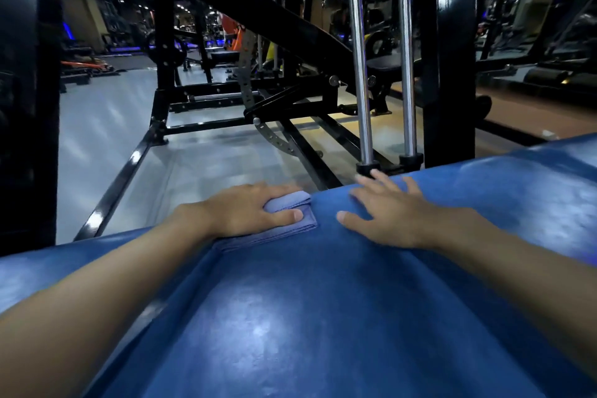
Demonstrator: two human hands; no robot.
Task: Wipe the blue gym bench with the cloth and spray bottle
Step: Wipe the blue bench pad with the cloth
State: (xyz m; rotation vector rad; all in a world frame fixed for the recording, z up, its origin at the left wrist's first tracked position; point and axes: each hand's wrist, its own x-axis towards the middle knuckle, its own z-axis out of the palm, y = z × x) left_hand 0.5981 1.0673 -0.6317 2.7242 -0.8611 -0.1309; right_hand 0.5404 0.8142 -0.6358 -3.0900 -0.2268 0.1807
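Upholstery of the blue gym bench point(323, 317) filled the whole lower half of the view, its glossy padded surface catching patches of ceiling light and curving away to a far edge. Beyond that edge lay a pale grey floor point(106, 126), shiny and streaked with reflections. A black rack frame point(452, 74) stood on it just behind the bench, with thick uprights and low rails running across the floor. An adjustable incline bench point(284, 22) with a dark pad sat tilted inside that frame. Two chrome rods point(358, 58) rose upright side by side near the bench's far edge, their lower ends set in black collars.

Both bare forearms reached forward over the padding from the near corners. The right hand point(391, 216) lay palm down on the blue surface close to the far edge, fingers straight and spread, holding nothing; its outline was slightly blurred. The left hand point(248, 212) rested well apart from it, at the bench's far edge, and gripped the cloth point(305, 224): the fingers curled over the fold on the far side while the thumb pressed along the top of the near side. That cloth was a pale blue-lilac piece folded into a thick flat pad, lying on the bench top under the left palm, with one corner pointing towards the right hand.
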